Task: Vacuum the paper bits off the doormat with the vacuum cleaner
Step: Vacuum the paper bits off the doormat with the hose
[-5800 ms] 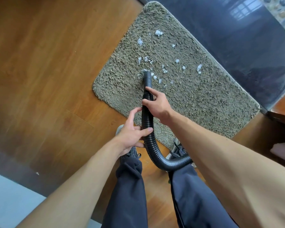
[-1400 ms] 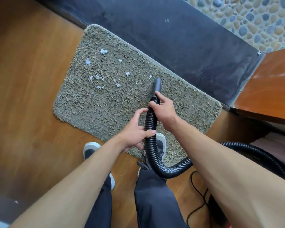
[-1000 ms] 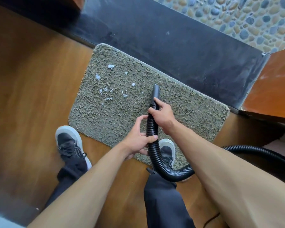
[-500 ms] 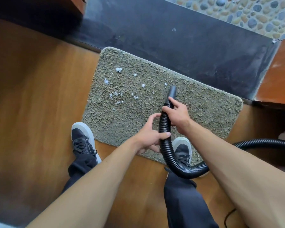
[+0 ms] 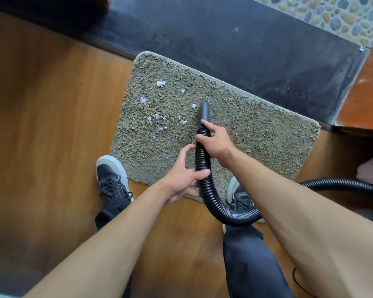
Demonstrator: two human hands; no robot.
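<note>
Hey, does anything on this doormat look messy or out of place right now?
Yes: white paper bits lie scattered on the doormat, all left of the hose nozzle. One stray fleck sits on the dark sill.

Soft, even daylight, fairly bright. The wooden floor (image 5: 41, 125) darkens toward the lower left and top left corners. Wide-angle bending curves the edges; the forearms near the lens look oversized and slightly soft.

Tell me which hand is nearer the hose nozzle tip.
Right. The right hand grips the hose just behind the nozzle tip. The left hand holds the hose farther back, toward the person, at the doormat's near edge.
</note>
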